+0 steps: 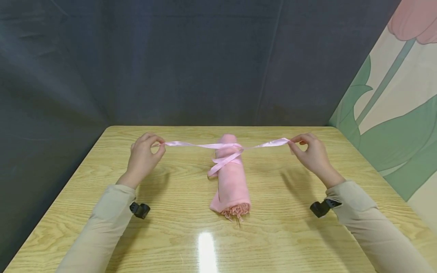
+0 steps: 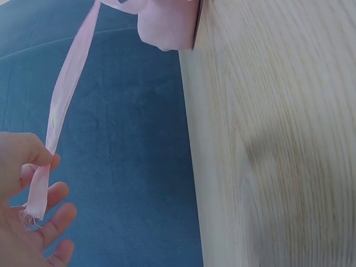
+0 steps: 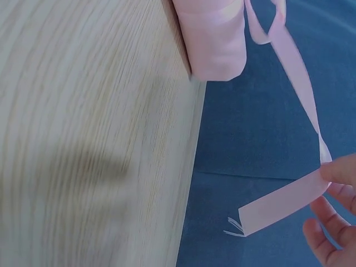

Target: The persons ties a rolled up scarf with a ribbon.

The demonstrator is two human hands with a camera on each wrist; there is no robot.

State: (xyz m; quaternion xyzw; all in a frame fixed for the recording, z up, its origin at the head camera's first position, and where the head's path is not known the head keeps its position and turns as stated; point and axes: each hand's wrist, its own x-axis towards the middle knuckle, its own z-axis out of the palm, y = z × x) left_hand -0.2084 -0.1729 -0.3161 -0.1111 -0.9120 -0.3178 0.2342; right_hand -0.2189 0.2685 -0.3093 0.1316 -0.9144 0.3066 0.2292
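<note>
A rolled pink scarf (image 1: 233,185) with a fringed near end lies lengthwise on the table. Pale pink ribbon (image 1: 223,164) wraps its upper part, crossing on top, with a loop hanging to the left. My left hand (image 1: 143,155) pinches one ribbon end between thumb and forefinger, out to the left. The frayed tip of that ribbon (image 2: 38,194) shows below the fingers in the left wrist view. To the right, my right hand (image 1: 312,153) pinches the other end, whose tail (image 3: 281,204) sticks out past the fingertips. Between the hands, both ribbon lengths stretch sideways above the table.
The wooden table (image 1: 164,235) has its far edge along a dark curtain (image 1: 205,64). At the right hangs a cloth printed with a tulip (image 1: 403,125). A small black camera (image 1: 140,209) is strapped at each sleeve cuff.
</note>
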